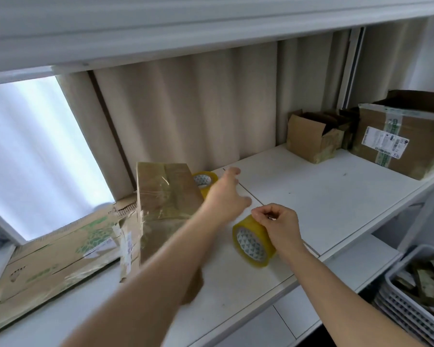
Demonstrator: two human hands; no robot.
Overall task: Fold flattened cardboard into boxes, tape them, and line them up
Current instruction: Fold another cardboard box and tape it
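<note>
In the middle of the frame, on the smooth white shelf (323, 196), a tall brown cardboard box (166, 196) wrapped in shiny tape stands by flat cardboard (48, 254) at lower left. The left hand (226, 194) reaches out with straight fingers, holding nothing. The right hand (278, 226) pinches a round yellow tape roll (252, 242) at center.

— From my feed, the near tape roll (253, 242) reads yellow, its core white with a grey-green triangle pattern. The far tape roll (204, 181)?

— Same yellow, same triangles. I see brown cardboard on the taped box (166, 196), green print on the flattened cardboard (60, 256).

— White shelf (323, 196), beige curtain (186, 116), grey basket (411, 291).
</note>
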